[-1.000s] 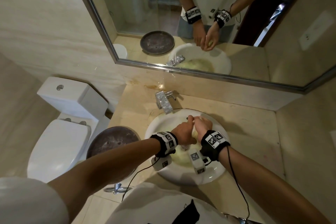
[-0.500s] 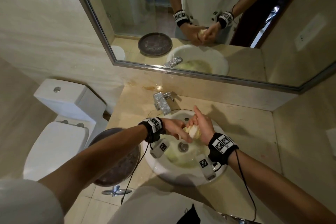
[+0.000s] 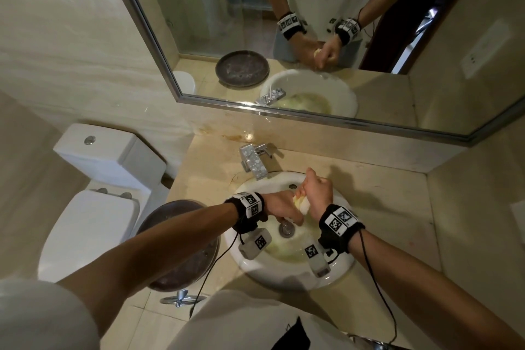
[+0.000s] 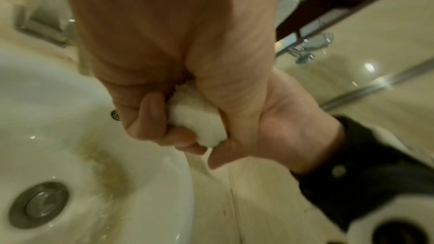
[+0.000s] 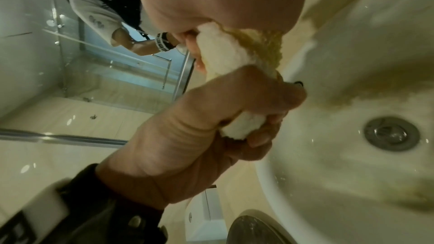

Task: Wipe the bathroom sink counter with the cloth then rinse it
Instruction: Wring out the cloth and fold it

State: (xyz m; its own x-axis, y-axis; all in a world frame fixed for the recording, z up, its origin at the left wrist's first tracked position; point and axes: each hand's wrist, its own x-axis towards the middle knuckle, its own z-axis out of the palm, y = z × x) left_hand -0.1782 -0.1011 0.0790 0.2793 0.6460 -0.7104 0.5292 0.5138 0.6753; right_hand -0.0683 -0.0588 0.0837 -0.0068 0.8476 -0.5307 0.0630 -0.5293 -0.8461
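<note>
A wet white cloth (image 3: 301,202), stained yellow at one end (image 5: 260,44), is bunched into a roll over the white sink basin (image 3: 284,278). My left hand (image 3: 284,207) grips its near end (image 5: 237,127) with curled fingers. My right hand (image 3: 316,188) is fisted round the far end (image 4: 197,118). Both fists touch, a little above the drain (image 3: 285,228). A thin trickle hangs from the cloth in the left wrist view. Yellowish water stains the basin floor (image 4: 103,164). Most of the cloth is hidden inside the hands.
The chrome faucet (image 3: 253,162) stands at the back left of the basin. Beige counter (image 3: 392,196) runs to the right, up to the side wall. A brown round dish (image 3: 170,250) and a white toilet (image 3: 91,213) are on the left. The mirror (image 3: 326,88) is behind.
The hands rose from low in the basin. The right hand's outstretched fingers closed into a fist round the cloth, and both fists are now turned against each other.
</note>
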